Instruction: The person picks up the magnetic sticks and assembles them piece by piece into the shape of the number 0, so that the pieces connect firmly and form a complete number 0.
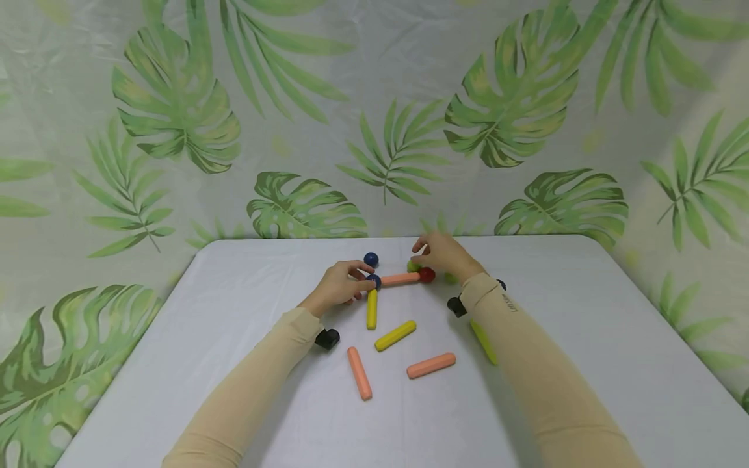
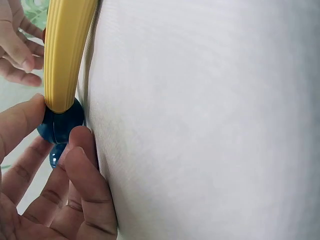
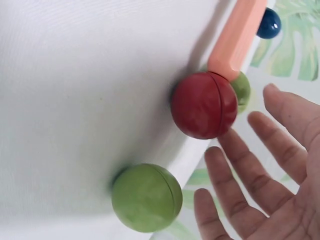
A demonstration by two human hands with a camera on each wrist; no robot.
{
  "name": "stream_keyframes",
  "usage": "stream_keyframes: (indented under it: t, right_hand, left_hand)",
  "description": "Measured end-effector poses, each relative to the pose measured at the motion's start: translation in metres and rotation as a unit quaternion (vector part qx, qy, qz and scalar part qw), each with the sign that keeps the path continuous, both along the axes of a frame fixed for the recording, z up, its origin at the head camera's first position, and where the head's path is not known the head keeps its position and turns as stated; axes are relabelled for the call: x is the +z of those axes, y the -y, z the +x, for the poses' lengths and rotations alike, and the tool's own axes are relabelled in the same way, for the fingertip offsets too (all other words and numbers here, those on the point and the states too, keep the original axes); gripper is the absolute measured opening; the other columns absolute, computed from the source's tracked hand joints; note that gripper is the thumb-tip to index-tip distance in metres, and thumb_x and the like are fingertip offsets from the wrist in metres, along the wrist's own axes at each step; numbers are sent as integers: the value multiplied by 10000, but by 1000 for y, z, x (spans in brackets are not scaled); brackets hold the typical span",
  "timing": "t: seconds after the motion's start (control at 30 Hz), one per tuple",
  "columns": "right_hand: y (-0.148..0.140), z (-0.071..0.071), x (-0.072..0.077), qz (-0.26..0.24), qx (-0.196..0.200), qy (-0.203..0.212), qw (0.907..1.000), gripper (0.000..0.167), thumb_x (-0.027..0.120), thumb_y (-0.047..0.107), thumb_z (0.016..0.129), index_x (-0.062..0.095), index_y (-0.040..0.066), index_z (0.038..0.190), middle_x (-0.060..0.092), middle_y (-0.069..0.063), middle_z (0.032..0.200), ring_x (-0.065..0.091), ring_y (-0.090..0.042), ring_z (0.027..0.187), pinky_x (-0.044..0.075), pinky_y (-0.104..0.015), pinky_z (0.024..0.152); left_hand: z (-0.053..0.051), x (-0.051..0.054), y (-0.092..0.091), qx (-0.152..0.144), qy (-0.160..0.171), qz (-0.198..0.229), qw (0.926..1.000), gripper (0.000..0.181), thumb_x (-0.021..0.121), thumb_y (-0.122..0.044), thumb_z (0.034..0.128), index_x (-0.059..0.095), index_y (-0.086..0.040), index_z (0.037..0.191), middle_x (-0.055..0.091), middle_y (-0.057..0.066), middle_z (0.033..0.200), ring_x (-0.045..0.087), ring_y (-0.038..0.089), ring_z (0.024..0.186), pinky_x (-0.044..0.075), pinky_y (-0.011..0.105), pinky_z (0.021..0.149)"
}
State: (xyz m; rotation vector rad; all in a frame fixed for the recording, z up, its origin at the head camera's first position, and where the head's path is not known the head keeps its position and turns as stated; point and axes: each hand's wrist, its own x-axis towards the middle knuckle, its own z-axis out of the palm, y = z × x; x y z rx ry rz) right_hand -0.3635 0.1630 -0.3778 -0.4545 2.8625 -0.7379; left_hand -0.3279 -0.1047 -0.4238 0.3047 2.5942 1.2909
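Observation:
My left hand [image 1: 339, 284] pinches a blue ball [image 2: 61, 125] between thumb and fingers; a yellow stick [image 2: 69, 55] is joined to that ball and points toward the near side. From the same ball an orange stick [image 1: 400, 279] runs right to a red ball [image 3: 204, 105]. Beside the red ball, my right hand [image 3: 270, 175] is spread with its fingers apart and holds nothing visible. A green ball [image 3: 242, 92] lies just behind the red one, near the right fingertips. Another green ball [image 3: 147, 198] rests on the table to the right of the red ball.
Behind the left hand lies a second blue ball [image 1: 371, 259]. Nearer on the white table [image 1: 304, 416] are a loose yellow stick [image 1: 395, 335], two orange sticks [image 1: 359, 373] [image 1: 431, 365] and a green stick [image 1: 483, 342] partly under the right forearm. Another blue ball [image 1: 501, 285] shows beyond that sleeve.

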Motion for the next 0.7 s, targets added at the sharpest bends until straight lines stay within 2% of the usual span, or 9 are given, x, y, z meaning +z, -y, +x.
stream_keyframes:
  t: [0.1, 0.27, 0.5, 0.7]
  right_hand:
    - [1, 1, -2, 177, -52, 82, 9998, 407, 717, 271, 1028, 705, 6, 1337, 725, -234, 1295, 692, -356, 1162, 569, -487, 1010]
    - [3, 1, -6, 360, -132, 155, 9991, 422, 725, 309, 1014, 709, 25, 1324, 744, -211, 1261, 695, -313, 1090, 568, -462, 976]
    - [3, -2, -11, 341, -179, 191, 9991, 412, 734, 327, 1004, 726, 40, 1299, 745, -207, 1232, 690, -309, 1066, 571, -451, 951]
    - [3, -1, -13, 271, -145, 147, 9994, 398, 733, 322, 1014, 731, 35, 1291, 736, -227, 1268, 696, -351, 1133, 567, -495, 1006]
  left_hand:
    - [0, 1, -1, 9, 2, 7, 10000, 324, 783, -282, 1006, 740, -197, 1315, 709, 108, 1222, 702, 184, 790, 544, 254, 612]
    - [-1, 0, -1, 36, -29, -21, 10000, 297, 779, -274, 1008, 751, -198, 1294, 709, 103, 1215, 697, 177, 786, 530, 245, 605]
    - [0, 1, -2, 20, -24, -6, 10000, 292, 775, -269, 1011, 755, -200, 1294, 706, 106, 1220, 700, 181, 798, 537, 251, 624]
    - [-2, 0, -1, 146, 32, 113, 9998, 296, 776, -241, 1011, 756, -179, 1300, 707, 124, 1228, 739, 154, 783, 569, 244, 630]
